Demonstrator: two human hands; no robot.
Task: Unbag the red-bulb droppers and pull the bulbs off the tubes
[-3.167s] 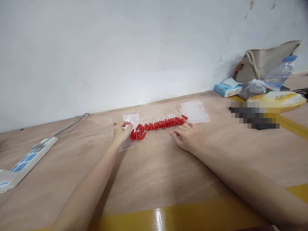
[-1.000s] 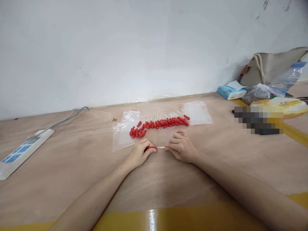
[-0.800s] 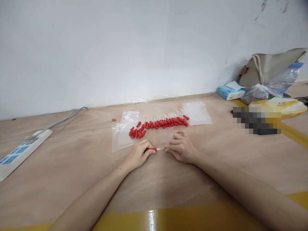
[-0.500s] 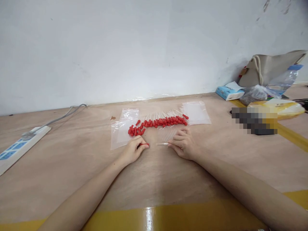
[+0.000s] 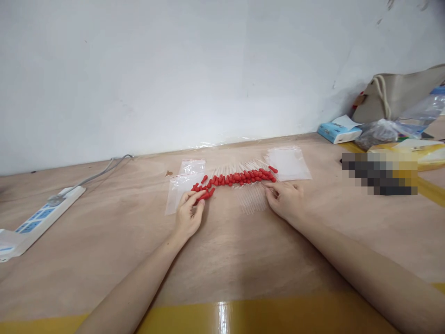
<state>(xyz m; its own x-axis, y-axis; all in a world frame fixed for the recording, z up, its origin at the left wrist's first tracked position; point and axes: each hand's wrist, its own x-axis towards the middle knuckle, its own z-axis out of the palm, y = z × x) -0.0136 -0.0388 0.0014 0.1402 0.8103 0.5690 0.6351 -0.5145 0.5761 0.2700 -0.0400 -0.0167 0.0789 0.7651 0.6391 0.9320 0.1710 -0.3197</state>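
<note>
My left hand (image 5: pixel 188 212) is at the loose pile of red rubber bulbs (image 5: pixel 211 191), thumb and fingertips closed around one bulb at its near edge. My right hand (image 5: pixel 287 199) lies on the table at the right end of a row of thin clear tubes (image 5: pixel 252 198). Its thumb and fingers are curled together by the upper tube ends; whatever is between the fingertips is too small to make out. Just beyond, a row of droppers with red bulbs (image 5: pixel 239 178) lies side by side, pale stems pointing to the wall.
Clear zip bags (image 5: pixel 292 164) lie right of the droppers, and more bags (image 5: pixel 174 197) lie left. A power strip (image 5: pixel 45 218) with a grey cable is at far left. At right are a tissue pack (image 5: pixel 339 130), plastic bags (image 5: pixel 378 132), a beige bag (image 5: pixel 399 95) and a blurred dark object.
My left hand has moved up to the pile of red bulbs. My right hand has shifted up and right, and the tube that stuck out from its fingers no longer shows there.
</note>
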